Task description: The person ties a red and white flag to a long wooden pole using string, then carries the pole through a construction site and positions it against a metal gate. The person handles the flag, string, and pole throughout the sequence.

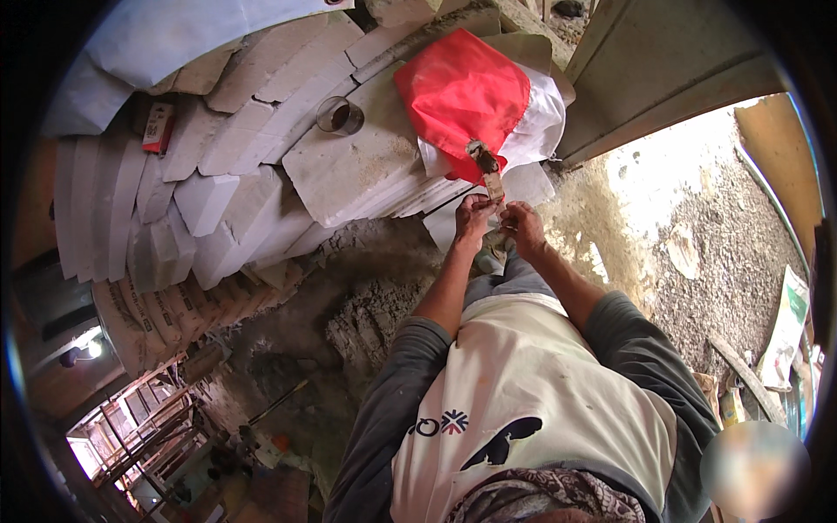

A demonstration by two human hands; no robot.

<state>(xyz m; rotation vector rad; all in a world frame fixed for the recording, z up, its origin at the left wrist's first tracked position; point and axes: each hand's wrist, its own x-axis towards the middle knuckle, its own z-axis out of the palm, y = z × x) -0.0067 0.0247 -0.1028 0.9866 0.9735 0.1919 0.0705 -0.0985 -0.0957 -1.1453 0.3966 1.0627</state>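
- A small tool (488, 170) with a wooden handle and a dark, dirty head stands upright between the two hands, just in front of the red bag (460, 91).
- The left hand (473, 218) is closed on the handle's lower end, fingers curled round it.
- The right hand (521, 228) sits just beside the left one, touching or nearly touching the handle's foot; its fingers are bent, but whether they clamp the handle I cannot tell.
- Judged from this, the work is at a handling stage: the tool is held up off the blocks, and its head touches nothing but air; no fresh work on any surface shows.
- The red bag lies on a white sack (542, 118), both on top of the stacked blocks (349, 166).
- A glass (338, 115) with a dark rest of liquid stands on a block, well apart to the left.
- A small red packet (159, 126) lies on the far left blocks.
- Grey rubble and mortar (366, 305) cover the ground below the stack.
- Nothing stands between the hands and the tool; the bag is close behind the head.
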